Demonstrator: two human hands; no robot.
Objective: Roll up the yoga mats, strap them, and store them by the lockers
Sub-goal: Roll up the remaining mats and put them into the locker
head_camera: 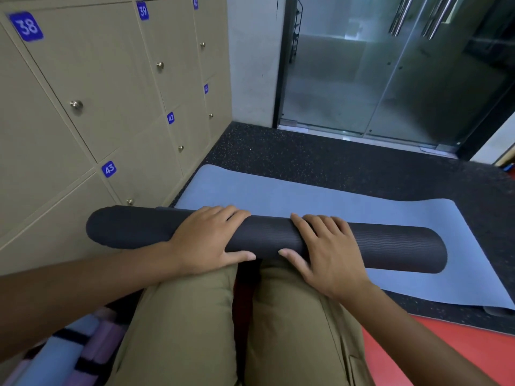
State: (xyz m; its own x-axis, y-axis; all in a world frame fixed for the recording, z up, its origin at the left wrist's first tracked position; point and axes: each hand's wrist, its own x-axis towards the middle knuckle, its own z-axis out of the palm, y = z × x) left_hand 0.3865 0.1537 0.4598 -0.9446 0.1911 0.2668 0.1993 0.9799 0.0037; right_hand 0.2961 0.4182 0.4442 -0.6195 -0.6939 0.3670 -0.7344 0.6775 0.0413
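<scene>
A yoga mat lies on the dark speckled floor beside the lockers. Its near part is wound into a dark grey roll. The unrolled part shows its blue side and stretches away towards the glass door. My left hand rests on the middle of the roll, fingers laid over the top and thumb on the near side. My right hand presses on the roll just to its right, fingers spread. The roll sits right in front of my knees.
Beige numbered lockers fill the left wall. Rolled blue and purple mats with black straps lie at my lower left. A glass sliding door stands ahead. Red flooring begins at the lower right.
</scene>
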